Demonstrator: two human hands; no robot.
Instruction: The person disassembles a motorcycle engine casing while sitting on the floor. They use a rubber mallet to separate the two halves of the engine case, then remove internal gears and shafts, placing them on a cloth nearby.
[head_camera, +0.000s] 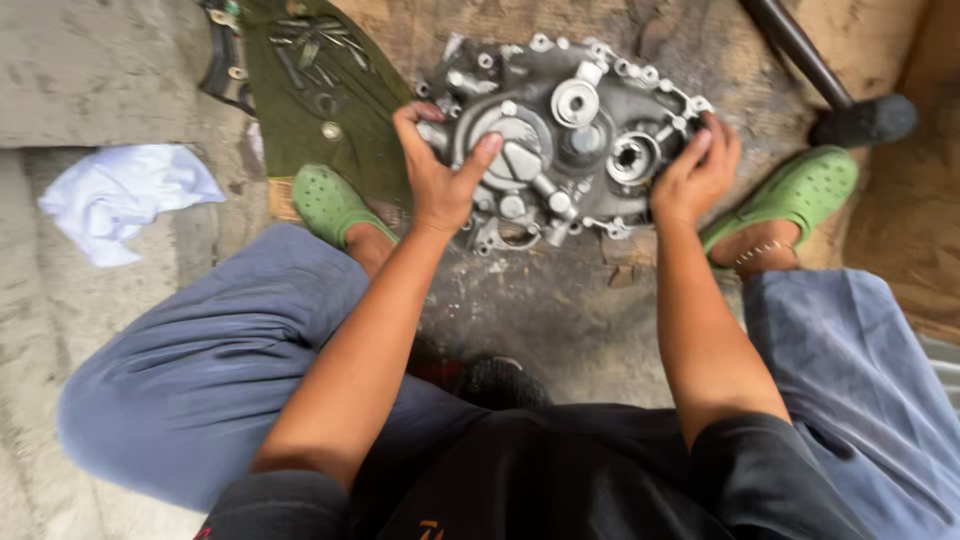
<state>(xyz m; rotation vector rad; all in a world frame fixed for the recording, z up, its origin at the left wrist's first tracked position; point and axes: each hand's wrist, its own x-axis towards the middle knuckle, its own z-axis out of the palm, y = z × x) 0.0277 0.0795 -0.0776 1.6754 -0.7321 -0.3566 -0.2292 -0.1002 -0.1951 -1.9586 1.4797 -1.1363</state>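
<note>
A grey metal engine case cover (560, 140) with round bores, bosses and bolt holes lies on the dirty ground between my feet. My left hand (440, 170) grips its left edge, thumb across the casting and fingers curled over the rim. My right hand (695, 170) holds its right edge, fingers hooked over the rim near a round bearing bore (632, 157). I am squatting, with both arms stretched down to the part.
Green clogs are on my left foot (325, 200) and right foot (800, 190). A dark green cloth (320, 90) with several bolts lies at the back left. A white rag (120, 195) sits at the left. A black bar with a rubber foot (860, 118) slants at the upper right.
</note>
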